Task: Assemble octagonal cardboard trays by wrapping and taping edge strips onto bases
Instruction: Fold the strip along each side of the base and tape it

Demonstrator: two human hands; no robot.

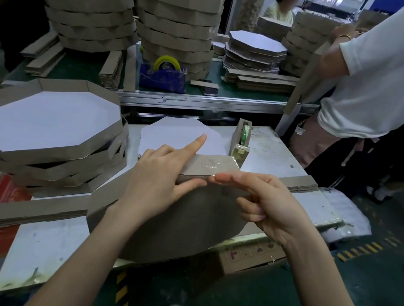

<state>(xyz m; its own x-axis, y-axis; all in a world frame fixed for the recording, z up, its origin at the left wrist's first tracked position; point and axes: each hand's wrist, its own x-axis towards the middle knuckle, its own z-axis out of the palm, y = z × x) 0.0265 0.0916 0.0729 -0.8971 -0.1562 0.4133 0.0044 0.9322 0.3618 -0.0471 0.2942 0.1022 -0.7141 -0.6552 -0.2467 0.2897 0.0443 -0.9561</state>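
— Two hands on one tray, but how much of it can you actually see?

— Little. The tray (165, 227) is tipped up on the white table (276, 157), brown matte underside facing the camera, so its inside is hidden. Both forearms cover part of it, and its lower rim hangs past the table's near edge.

— And the grip?

— The left hand (154, 180) presses the edge strip (209, 165) at the tray's top: thumb on the near face, forefinger pointing straight out over it, remaining fingers behind, out of sight. The right hand (262, 202) pinches thumb and forefinger together at the strip's lower edge, tips almost meeting the left thumb. A glossy film of clear tape (213, 164) lies on the strip just above that pinch; whether the fingers hold its end I cannot tell.

— Beyond the grip?

— Left of it, a stack of finished trays (51, 134), octagonal, white inside, corrugated brown walls. Behind it, a flat white base (173, 133), partly hidden by the left hand. Just right of that, a cardboard-clad tape dispenser (241, 141) with a green roll. Loose strips (298, 182) lie to the right, their ends covered by the right hand.
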